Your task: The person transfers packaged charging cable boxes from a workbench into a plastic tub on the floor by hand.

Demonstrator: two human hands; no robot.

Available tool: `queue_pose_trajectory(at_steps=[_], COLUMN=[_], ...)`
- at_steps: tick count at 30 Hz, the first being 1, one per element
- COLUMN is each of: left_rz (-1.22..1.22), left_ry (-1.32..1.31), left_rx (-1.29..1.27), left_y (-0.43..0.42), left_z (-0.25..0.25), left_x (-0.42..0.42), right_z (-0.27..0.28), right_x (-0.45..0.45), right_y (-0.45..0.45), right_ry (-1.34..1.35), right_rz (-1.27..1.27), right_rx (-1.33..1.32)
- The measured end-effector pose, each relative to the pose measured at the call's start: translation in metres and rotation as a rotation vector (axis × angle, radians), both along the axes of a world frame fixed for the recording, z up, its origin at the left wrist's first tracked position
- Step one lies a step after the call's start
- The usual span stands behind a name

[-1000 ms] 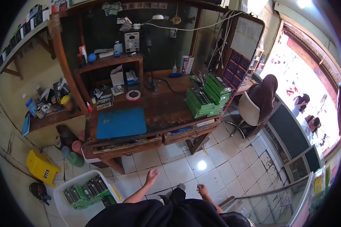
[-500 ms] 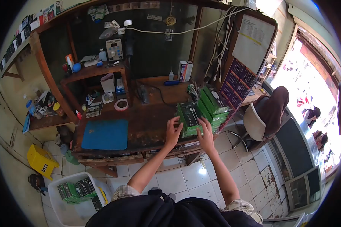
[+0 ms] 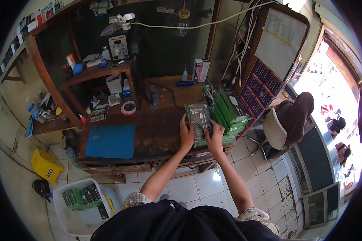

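My left hand (image 3: 186,134) grips the left side of a black-and-green charging cable box (image 3: 198,116), its front printed with white cable plugs. My right hand (image 3: 214,139) holds the same box at its lower right, thumb on the printed face. The box lies at the right end of the wooden workbench (image 3: 157,124), its underside hidden. Just right of it rises a stack of similar green boxes (image 3: 229,108) in clear wrapping.
A blue mat (image 3: 110,141) and a tape roll (image 3: 128,107) lie on the bench's left part. On the floor, a white plastic tub (image 3: 68,223) holds more green boxes beside a yellow folding sign (image 3: 46,165). A person sits on a white chair (image 3: 274,129) at right.
The top box's face has tilted and catches more light. My left fingers have moved up along its side, and my right thumb has come onto its face. The camera view has shifted slightly.
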State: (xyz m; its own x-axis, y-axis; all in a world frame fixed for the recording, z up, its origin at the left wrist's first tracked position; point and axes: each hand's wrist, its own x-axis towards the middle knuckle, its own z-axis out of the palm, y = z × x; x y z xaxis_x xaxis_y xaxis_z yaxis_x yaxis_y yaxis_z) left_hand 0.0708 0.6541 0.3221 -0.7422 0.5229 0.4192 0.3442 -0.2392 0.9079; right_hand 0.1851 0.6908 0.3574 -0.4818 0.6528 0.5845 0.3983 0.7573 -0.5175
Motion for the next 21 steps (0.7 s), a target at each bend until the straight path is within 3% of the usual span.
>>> queue_pose_trajectory(at_steps=[3, 6, 8, 10, 11, 12, 15, 16, 18, 21], left_rz=[-0.125, -0.050, 0.006, 0.012, 0.034, 0.074, 0.233, 0.266, 0.169, 0.277], left_ry=[-0.134, -0.036, -0.032, -0.072, -0.088, -0.094, -0.099, -0.095, -0.258, -0.268], left_rx=[0.012, 0.067, 0.102, 0.109, 0.090, 0.084, 0.063, 0.075, -0.179, -0.077], left_y=[-0.033, -0.061, -0.085, -0.115, -0.131, -0.146, -0.194, -0.213, -0.252, -0.305], left_z=[0.016, 0.013, 0.013, 0.013, 0.017, 0.012, 0.011, 0.002, -0.024, -0.034], left_x=[-0.003, -0.009, -0.013, -0.015, -0.015, -0.017, -0.020, -0.025, -0.035, -0.037], right_z=[0.010, 0.005, 0.001, -0.009, -0.014, -0.020, -0.027, -0.020, -0.022, -0.018], right_x=[0.003, -0.006, -0.019, -0.033, -0.037, -0.043, -0.065, -0.066, -0.075, -0.088], right_y=[-0.020, -0.036, -0.043, -0.060, -0.070, -0.083, -0.128, -0.145, -0.176, -0.219], right_ry=[0.074, 0.282, 0.271, 0.482, 0.414, 0.392, 0.365, 0.328, 0.239, 0.151], right_rz=[0.072, 0.132, 0.222, 0.622, 0.677, 0.708, 0.651, 0.682, 0.675, 0.779], right_rx=[-0.036, -0.130, -0.168, -0.864, -0.927, -0.947, -0.669, -0.755, -0.679, -0.779])
